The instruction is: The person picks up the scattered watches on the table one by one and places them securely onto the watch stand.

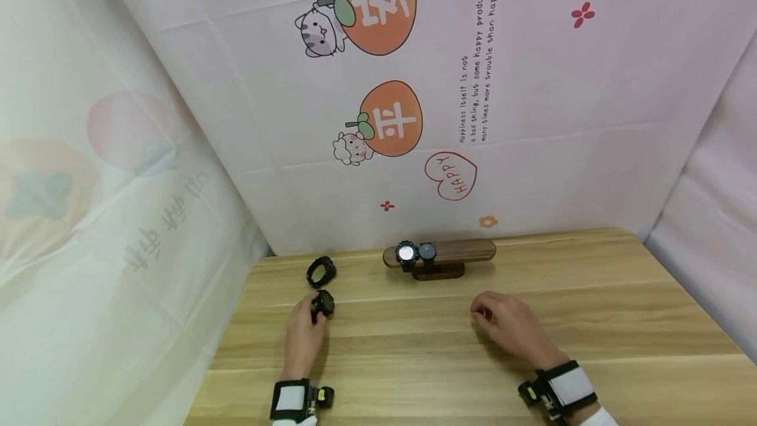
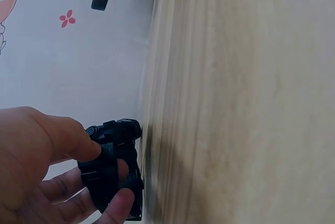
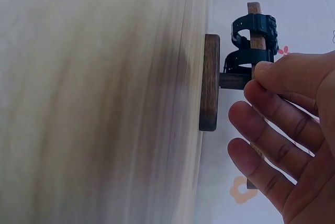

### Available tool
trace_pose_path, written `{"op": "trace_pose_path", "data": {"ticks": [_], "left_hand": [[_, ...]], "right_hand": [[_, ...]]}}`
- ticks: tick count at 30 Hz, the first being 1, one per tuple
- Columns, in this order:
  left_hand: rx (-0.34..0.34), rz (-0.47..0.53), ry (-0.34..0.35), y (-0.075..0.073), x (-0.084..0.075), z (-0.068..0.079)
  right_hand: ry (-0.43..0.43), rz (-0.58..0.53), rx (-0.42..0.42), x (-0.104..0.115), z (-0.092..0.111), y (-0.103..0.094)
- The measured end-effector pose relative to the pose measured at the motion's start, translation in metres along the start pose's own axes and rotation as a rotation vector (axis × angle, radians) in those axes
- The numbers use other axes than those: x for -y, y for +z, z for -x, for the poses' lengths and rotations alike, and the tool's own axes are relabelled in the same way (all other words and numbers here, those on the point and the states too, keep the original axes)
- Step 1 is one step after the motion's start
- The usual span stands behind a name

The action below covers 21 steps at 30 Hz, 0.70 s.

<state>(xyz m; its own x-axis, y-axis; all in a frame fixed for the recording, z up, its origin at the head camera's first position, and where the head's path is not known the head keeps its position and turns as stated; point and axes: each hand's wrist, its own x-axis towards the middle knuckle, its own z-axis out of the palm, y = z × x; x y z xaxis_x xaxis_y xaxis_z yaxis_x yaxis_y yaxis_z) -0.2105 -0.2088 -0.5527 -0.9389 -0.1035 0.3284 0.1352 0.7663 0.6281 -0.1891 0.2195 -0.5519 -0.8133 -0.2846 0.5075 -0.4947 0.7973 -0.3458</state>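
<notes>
On the left of the table, my left hand pinches a black wristwatch by its strap. In the left wrist view the thumb presses one side of the strap, with fingers behind and through the loop. Another black watch lies just beyond it. My right hand hovers near the middle right, fingers loosely bent and holding nothing. Beyond it stands a dark wooden watch stand. Two watches hang side by side on its bar: one with a bright face, one with a dark face.
The wood-grain table meets a printed white cloth at its back edge, right behind the stand. Another cloth hangs along the left side. A strapped camera sits on each wrist.
</notes>
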Motion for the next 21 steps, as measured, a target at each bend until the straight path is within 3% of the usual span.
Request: {"op": "trace_pose_path", "data": {"ticks": [21], "left_hand": [[-0.004, 0.08, 0.062, 0.007, -0.011, 0.002]], "right_hand": [[0.012, -0.001, 0.03, 0.003, -0.001, -0.003]]}}
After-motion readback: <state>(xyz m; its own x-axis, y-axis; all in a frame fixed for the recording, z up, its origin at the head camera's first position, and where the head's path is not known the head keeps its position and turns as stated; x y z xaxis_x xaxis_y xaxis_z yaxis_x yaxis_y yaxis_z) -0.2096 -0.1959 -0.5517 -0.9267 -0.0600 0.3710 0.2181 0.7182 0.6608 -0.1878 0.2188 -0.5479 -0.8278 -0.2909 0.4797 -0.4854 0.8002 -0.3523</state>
